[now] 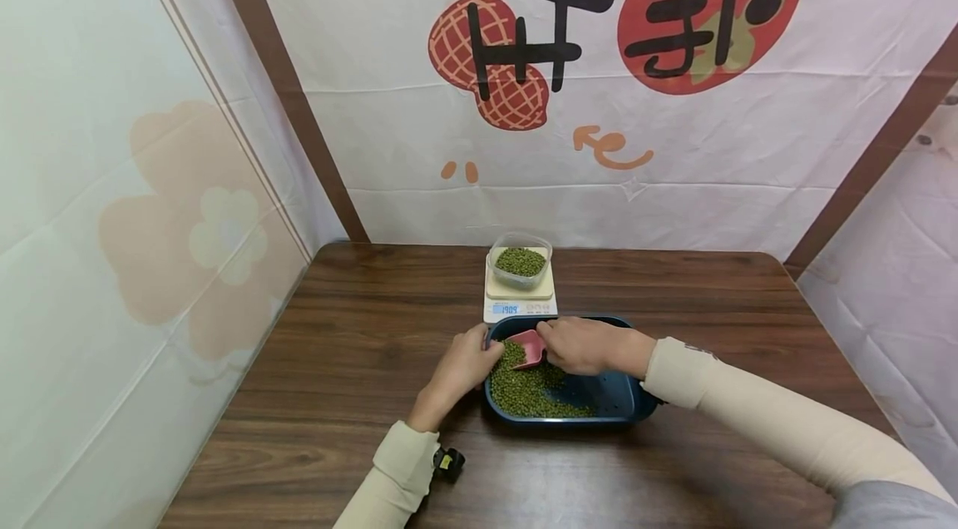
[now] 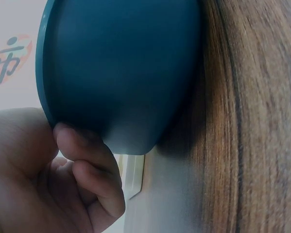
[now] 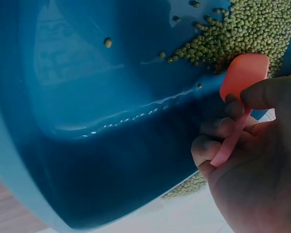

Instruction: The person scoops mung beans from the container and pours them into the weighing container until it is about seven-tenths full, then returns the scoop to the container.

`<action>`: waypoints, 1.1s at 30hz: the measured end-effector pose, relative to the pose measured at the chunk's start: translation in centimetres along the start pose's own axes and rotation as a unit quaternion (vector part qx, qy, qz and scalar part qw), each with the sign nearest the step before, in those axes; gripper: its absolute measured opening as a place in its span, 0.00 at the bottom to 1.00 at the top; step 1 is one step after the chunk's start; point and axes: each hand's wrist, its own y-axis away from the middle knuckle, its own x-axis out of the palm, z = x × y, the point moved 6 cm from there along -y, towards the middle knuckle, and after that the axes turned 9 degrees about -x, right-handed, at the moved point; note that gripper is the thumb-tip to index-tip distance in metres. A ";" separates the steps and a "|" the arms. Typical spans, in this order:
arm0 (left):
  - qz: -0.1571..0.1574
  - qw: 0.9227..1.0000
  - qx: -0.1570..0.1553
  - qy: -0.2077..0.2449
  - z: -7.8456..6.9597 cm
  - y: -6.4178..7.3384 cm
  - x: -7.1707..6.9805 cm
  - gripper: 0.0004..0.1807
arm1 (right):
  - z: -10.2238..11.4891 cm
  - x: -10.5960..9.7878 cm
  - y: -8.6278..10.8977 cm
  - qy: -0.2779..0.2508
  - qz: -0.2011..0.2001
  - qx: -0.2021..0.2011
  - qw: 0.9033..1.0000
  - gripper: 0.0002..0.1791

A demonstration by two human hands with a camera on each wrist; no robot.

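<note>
My left hand (image 1: pixel 466 361) grips the left rim of a dark blue tray (image 1: pixel 645 402), thumb on top and curled fingers outside; the left wrist view shows this hand (image 2: pixel 82 170) pinching the rim's corner. Green mung beans (image 1: pixel 527 392) are heaped in the tray's left half. My right hand (image 1: pixel 587 346) holds a pink scoop (image 1: pixel 530 348) by its handle, over the beans near the far left corner. In the right wrist view, fingers wrap the handle of the scoop (image 3: pixel 246 73), whose bowl touches the bean pile (image 3: pixel 262 29).
Behind the tray stands a white kitchen scale (image 1: pixel 497 313) with a lit display. On it sits a clear plastic container (image 1: pixel 550 250) holding more mung beans (image 1: pixel 521 261). The brown wooden table (image 1: pixel 359 346) meets a printed cloth backdrop (image 1: pixel 404 213) at its far edge.
</note>
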 end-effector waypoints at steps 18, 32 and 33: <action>-0.004 1.000 -0.005 -0.003 0.1 -0.2 0.1 0.08 | -0.9 0.0 1.6 -0.037 -0.033 0.002 0.999 0.04; -0.002 1.000 0.004 -0.004 0.2 -0.2 0.2 0.10 | -2.0 -0.6 2.8 -0.047 -0.072 -0.009 0.996 0.03; -0.002 1.000 0.004 -0.004 0.2 -0.2 0.2 0.11 | -2.1 -0.6 2.9 -0.048 -0.074 -0.010 0.996 0.03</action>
